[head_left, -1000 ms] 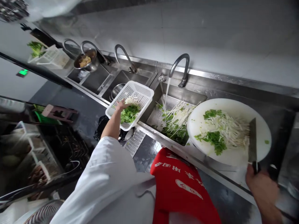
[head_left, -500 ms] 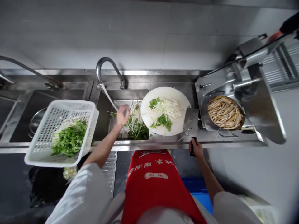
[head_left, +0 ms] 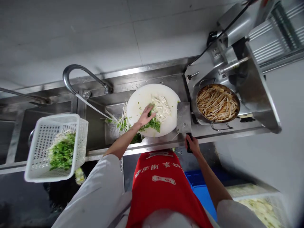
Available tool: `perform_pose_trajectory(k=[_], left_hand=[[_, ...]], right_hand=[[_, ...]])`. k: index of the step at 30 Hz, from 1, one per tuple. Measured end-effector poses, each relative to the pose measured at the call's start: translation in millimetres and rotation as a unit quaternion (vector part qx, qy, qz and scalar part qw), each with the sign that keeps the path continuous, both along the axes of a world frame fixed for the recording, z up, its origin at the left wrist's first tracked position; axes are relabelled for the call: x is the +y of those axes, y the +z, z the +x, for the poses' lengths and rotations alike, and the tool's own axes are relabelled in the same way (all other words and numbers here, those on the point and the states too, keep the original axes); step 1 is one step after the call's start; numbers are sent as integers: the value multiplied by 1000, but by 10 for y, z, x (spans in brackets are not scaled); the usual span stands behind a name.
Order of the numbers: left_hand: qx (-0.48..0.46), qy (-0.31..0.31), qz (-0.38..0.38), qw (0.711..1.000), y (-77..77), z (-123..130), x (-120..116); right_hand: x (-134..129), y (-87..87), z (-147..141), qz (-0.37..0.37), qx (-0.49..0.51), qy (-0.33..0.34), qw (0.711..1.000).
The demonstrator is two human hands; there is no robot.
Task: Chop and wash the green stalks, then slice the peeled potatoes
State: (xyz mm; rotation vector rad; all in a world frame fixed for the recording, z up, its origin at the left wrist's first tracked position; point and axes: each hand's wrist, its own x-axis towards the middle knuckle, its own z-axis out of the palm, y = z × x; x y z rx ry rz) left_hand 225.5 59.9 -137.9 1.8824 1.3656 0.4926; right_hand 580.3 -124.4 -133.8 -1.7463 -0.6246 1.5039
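Observation:
On the round white cutting board (head_left: 140, 95), my left hand (head_left: 146, 116) rests over chopped green leaves (head_left: 155, 124), fingers apart. Cut white stems (head_left: 161, 107) lie just right of it. My right hand (head_left: 193, 145) is wrapped round the black handle of a cleaver (head_left: 183, 117), whose wide blade lies flat by the board's right edge. Long uncut stalks (head_left: 123, 119) with leaves lie in the sink left of the board, partly under my left forearm.
A white perforated basket (head_left: 82, 136) holding cut greens sits at the left. A curved faucet (head_left: 83, 68) with a pale hose reaches into the sink. At the right stands a pan of brown strips (head_left: 217, 103) beside a metal machine (head_left: 258, 85).
My left hand has moved right from the sink stalks onto the board and the leaves there. The view has shifted and tilted. My right hand still holds the cleaver.

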Motion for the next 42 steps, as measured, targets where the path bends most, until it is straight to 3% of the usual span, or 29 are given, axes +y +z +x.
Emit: perform_pose_trajectory(k=[4,7,14,18,22,29,34,38,42], left_hand=[[125,-118,28,985,0,-155,-679],[195,-120,49,972,-62,-30,-865],[166,140,65,974,-68,810,-466],[101,180,74,976,-2,1159,-316],[57,210,60,974,22,1300,-269],[50,206,96,973,65,1326,-377],[57,184,139,971,160,1302,-492],[28,163,147,975,366,1164,-546],[14,172,176,969,659,762,-655]], right_hand=[[76,30,9,-1,-45,31,999],[134,61,-78,-4,-78,35,996],[327,53,-351,15,-101,108,989],[489,58,-625,33,-88,144,985],[600,58,-828,59,-62,166,982],[461,-32,-929,38,13,165,985],[255,64,-1037,67,16,135,988],[150,205,-1200,81,13,119,989],[67,337,-1556,110,11,126,986]])
